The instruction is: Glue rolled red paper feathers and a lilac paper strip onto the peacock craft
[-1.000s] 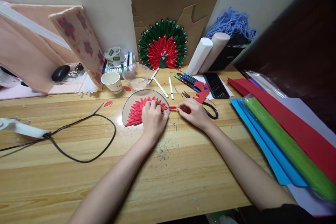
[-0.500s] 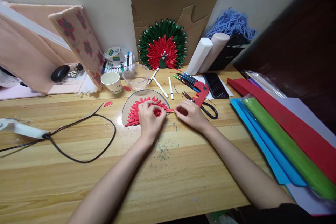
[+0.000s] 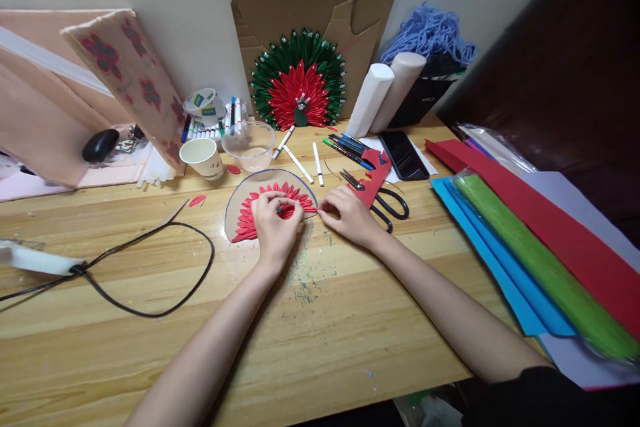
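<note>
On the table lies a rounded cardboard piece (image 3: 241,197) edged with a blue line. A fan of folded red petals (image 3: 247,220) covers much of it. My left hand (image 3: 276,230) rests over the fan's middle, thumb and forefinger pinched at the inner end of a red petal (image 3: 309,209). At the cardboard's right edge, my right hand (image 3: 350,217) is closed in a pinch on that petal's outer end. The petals under my left hand are partly hidden. Black-handled scissors (image 3: 393,203) and a cut red sheet (image 3: 373,187) lie just beyond my right hand.
Behind stands a finished green and red peacock fan (image 3: 300,80) against cardboard. A paper cup (image 3: 201,159), clear bowl (image 3: 249,147), white markers (image 3: 319,163) and phone (image 3: 404,155) sit nearby. A glue gun (image 3: 43,259) with a looped black cord lies left; coloured sheets (image 3: 493,247) lie right.
The whole view has shifted slightly. My right hand has come left, closer to my left hand, and the pinched petal lies further in over the cardboard's right edge.
</note>
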A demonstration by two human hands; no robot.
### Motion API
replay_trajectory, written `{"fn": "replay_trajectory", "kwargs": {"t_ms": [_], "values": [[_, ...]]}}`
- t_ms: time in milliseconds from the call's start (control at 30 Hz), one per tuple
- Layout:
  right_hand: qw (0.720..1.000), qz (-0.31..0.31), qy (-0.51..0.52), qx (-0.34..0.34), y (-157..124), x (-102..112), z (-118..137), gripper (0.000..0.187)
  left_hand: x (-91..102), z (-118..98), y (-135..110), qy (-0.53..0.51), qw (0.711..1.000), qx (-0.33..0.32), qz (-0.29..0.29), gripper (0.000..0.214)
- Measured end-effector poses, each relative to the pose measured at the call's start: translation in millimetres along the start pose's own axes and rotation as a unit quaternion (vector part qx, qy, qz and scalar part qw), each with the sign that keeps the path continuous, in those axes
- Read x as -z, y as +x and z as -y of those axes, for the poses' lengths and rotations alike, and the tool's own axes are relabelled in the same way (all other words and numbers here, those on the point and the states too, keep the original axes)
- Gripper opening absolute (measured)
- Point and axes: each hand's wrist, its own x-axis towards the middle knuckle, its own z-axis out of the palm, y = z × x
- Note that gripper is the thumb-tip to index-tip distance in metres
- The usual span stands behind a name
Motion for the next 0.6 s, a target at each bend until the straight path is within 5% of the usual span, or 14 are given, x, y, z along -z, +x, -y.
{"fn": "replay_trajectory", "kwargs": {"t_ms": [600], "values": [[0.999, 0.027, 0.035, -0.016, 5.8, -0.7, -0.4, 0.004, -0.9, 1.4, 1.0, -0.012, 1.0, -0.003, -0.002, 0.008]]}}
